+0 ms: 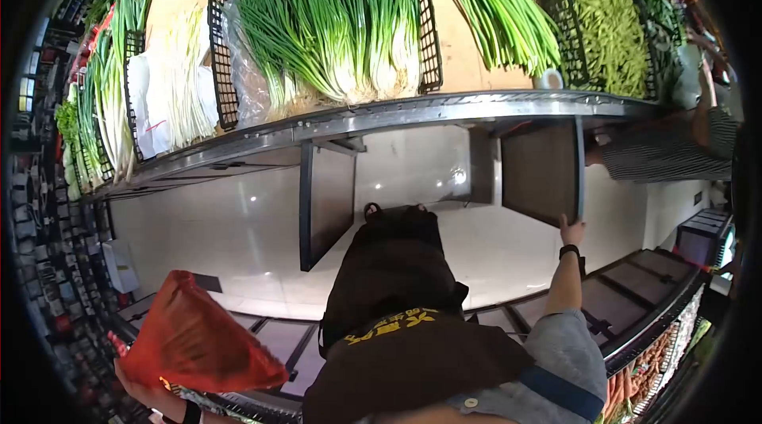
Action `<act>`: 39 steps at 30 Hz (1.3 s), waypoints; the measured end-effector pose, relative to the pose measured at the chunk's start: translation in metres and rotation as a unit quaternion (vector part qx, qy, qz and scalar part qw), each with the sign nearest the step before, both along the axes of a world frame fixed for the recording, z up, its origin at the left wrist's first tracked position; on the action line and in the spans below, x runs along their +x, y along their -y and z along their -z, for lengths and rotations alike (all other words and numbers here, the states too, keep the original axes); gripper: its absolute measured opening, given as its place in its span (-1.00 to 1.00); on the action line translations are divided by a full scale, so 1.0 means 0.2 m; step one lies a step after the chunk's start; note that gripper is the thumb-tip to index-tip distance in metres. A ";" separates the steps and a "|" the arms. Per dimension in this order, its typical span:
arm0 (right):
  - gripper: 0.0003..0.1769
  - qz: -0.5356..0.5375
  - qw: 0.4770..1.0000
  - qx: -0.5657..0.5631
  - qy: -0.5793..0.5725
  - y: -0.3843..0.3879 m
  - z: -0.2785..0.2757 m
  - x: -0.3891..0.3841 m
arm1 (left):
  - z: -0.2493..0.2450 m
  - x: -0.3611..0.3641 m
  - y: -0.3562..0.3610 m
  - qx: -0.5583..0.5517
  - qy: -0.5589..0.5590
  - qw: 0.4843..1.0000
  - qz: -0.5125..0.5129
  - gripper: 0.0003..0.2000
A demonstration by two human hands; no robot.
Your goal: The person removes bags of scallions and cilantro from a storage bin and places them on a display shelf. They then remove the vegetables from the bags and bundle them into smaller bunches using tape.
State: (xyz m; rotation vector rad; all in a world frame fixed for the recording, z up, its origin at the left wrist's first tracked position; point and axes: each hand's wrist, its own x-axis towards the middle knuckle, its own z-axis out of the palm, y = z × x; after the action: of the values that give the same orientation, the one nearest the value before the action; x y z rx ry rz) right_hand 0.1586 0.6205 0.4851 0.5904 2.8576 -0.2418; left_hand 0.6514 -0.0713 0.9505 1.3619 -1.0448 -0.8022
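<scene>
My right hand (pixel 571 230) is closed on the lower outer corner of an open cabinet door (pixel 543 172), under the vegetable display. A second cabinet door (pixel 329 198) stands open to the left, and between the two the cabinet interior (pixel 413 162) shows a pale floor. At the lower left, my left hand (pixel 136 387) holds a full red bag (pixel 198 337). The bag covers most of those fingers, and what is inside it cannot be made out. I wear a dark apron (pixel 413 360) with yellow lettering.
Above the doors, a metal-edged shelf (pixel 357 113) carries green onions (pixel 341 19), garlic chives (pixel 508 11), pale chives (pixel 184 75) and green peppers (pixel 603 19) between black crates. A person in a striped top (pixel 667 150) is at the right. Behind me, another counter (pixel 647 289) holds carrots (pixel 623 388).
</scene>
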 end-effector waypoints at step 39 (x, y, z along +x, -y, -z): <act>-0.42 -0.019 0.999 0.024 0.038 -0.02 -0.02 -0.17 | -0.38 -0.98 -0.26 -0.485 0.447 0.675 0.332 -0.48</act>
State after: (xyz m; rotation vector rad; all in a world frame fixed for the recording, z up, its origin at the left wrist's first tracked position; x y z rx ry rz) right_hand 0.1247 0.6247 0.4897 0.5418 2.8056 -0.1412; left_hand 0.4558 -0.0202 1.0263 0.2978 -2.3765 0.1353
